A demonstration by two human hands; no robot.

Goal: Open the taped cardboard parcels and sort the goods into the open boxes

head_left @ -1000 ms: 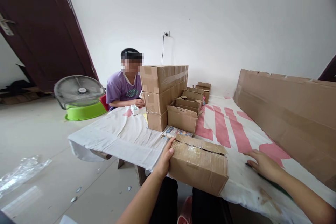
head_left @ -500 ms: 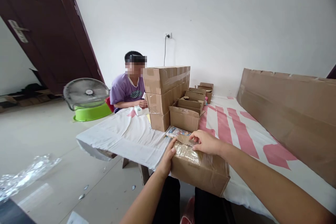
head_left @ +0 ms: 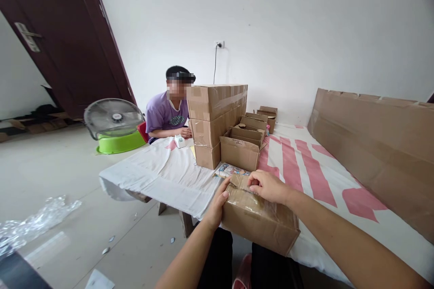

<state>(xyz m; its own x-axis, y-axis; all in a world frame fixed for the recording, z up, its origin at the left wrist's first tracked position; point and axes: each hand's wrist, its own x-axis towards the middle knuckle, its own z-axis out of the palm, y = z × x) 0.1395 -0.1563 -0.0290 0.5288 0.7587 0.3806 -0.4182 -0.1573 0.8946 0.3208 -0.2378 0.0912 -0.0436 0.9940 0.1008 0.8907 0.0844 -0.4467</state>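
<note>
A small cardboard box (head_left: 259, 221) with clear tape across its top lies at the near edge of the table. My left hand (head_left: 218, 205) grips its left end, thumb on top. My right hand (head_left: 267, 186) rests on the box's top near the far edge, fingers curled as if pinching the flap or tape there. What the fingers pinch is too small to make out.
Behind stand a stack of three sealed cartons (head_left: 215, 119), several open small boxes (head_left: 241, 150) and a colourful packet (head_left: 230, 170) on the white and pink cloth (head_left: 298, 167). A person in purple (head_left: 166, 113) sits at the far left. Flat cardboard (head_left: 376, 144) leans on the right. A fan (head_left: 113, 118) stands on the floor.
My right hand came off the cloth at the right and moved left onto the top of the box. My left hand has stayed on the box's left end.
</note>
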